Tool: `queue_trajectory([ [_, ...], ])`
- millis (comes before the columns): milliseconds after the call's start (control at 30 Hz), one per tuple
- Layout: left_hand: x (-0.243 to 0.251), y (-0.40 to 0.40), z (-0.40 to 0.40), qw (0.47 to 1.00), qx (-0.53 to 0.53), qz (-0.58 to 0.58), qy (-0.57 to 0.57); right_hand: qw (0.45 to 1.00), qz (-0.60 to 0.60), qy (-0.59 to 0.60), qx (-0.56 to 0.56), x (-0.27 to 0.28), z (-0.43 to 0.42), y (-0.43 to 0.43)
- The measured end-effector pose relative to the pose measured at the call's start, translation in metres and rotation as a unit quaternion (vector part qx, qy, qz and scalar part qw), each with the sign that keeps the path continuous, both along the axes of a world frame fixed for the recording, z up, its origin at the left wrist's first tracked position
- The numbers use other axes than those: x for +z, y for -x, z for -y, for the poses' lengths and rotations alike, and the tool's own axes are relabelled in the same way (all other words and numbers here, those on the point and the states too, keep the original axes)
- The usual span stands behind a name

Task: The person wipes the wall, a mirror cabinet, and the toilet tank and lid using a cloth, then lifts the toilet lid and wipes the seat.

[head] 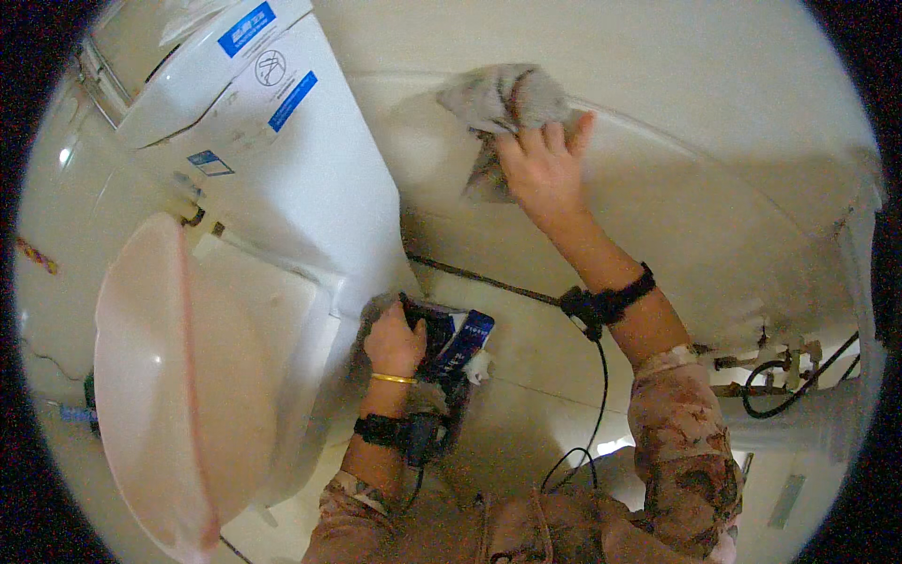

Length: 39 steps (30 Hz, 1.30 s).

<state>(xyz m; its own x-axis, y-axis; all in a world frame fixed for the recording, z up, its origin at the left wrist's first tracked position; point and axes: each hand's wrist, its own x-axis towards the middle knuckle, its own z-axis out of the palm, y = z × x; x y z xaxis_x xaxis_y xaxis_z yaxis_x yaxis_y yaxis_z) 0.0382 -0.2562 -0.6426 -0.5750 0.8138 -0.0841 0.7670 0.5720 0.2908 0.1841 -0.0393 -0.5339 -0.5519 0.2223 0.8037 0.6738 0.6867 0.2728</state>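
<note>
My right hand is stretched forward with a crumpled grey cloth under its fingers, against a pale smooth surface. The thumb stands apart from the cloth. Lower down, my left hand has its fingers curled over the edge of a dark container. A blue and white printed packet shows at the top of this container, with a scrap of white paper beside it. My left forearm hides part of the container. Both wrists carry black straps with cabled devices.
Left of my hands stands a white fixture with blue labels, beside a large pale pink basin. A dark cable or rod runs toward my right wrist strap. Pipes with a valve and a looped black hose are at the right.
</note>
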Motion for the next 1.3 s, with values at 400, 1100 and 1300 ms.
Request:
queue_trajectory([
  [400,0.019,0.015,-0.004,0.994,0.032,0.069,-0.082,0.936,0.25,0.203,0.144,-0.25,-0.023,-0.069],
  [1100,-0.002,0.032,0.001,0.978,0.034,0.088,-0.189,0.471,-0.01,0.86,0.194,-0.24,0.006,-0.085],
  [1300,-0.002,0.032,0.001,0.975,0.031,0.082,-0.202,0.34,-0.095,0.897,0.267,-0.23,0.003,-0.094],
])
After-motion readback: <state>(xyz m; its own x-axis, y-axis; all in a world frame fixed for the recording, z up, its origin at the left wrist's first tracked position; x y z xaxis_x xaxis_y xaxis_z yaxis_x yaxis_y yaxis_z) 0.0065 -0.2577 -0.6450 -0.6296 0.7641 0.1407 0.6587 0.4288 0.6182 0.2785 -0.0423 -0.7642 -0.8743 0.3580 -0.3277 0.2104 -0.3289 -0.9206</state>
